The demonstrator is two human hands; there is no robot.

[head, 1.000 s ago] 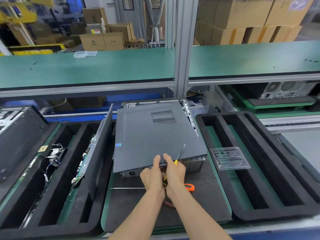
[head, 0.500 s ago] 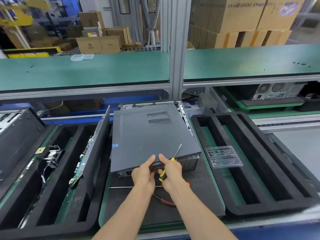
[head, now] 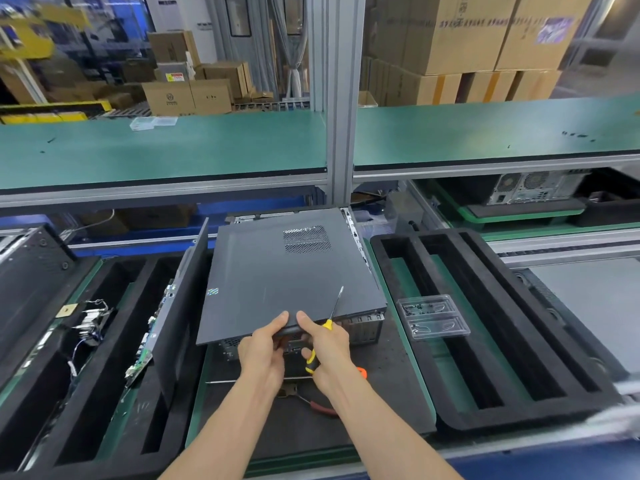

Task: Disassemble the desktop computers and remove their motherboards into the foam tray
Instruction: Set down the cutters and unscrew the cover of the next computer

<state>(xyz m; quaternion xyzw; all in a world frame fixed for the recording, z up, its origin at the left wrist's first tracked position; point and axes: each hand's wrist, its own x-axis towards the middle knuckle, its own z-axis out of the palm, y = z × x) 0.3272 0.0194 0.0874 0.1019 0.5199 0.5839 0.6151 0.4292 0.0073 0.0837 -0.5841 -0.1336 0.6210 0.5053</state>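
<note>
A: Biggest first. Green shelf (head: 166, 150) spans the upper half of the frame, split by an aluminium post (head: 337, 98). Underside sits just above the far edge of the work.

B: Trays?

A: Black foam tray (head: 491, 327) on the right of the frame, long slots open, only a clear plastic box (head: 433, 317) lying across its left slots. Second foam tray (head: 86, 368) lower left holds a motherboard (head: 152, 327) standing on edge, with a dark panel (head: 183, 306) leaning beside it.

B: The computer?

A: Desktop computer (head: 360, 327) at frame centre on a black mat (head: 391, 393), lying flat. Side cover (head: 287, 275) on top, its near edge raised off the chassis and overhanging toward the camera.

B: Hands?

A: Left hand (head: 265, 348) grips the cover's near edge, thumb on top. Right hand (head: 327, 351) pinches the same edge, touching the left thumb, with a yellow-black screwdriver (head: 329, 323) tucked in its fingers, shaft pointing up over the cover.

B: Loose bits?

A: Red-handled pliers (head: 318, 407) on the mat between the forearms. Thin rod (head: 225, 382) lies just left of the left wrist.
</note>
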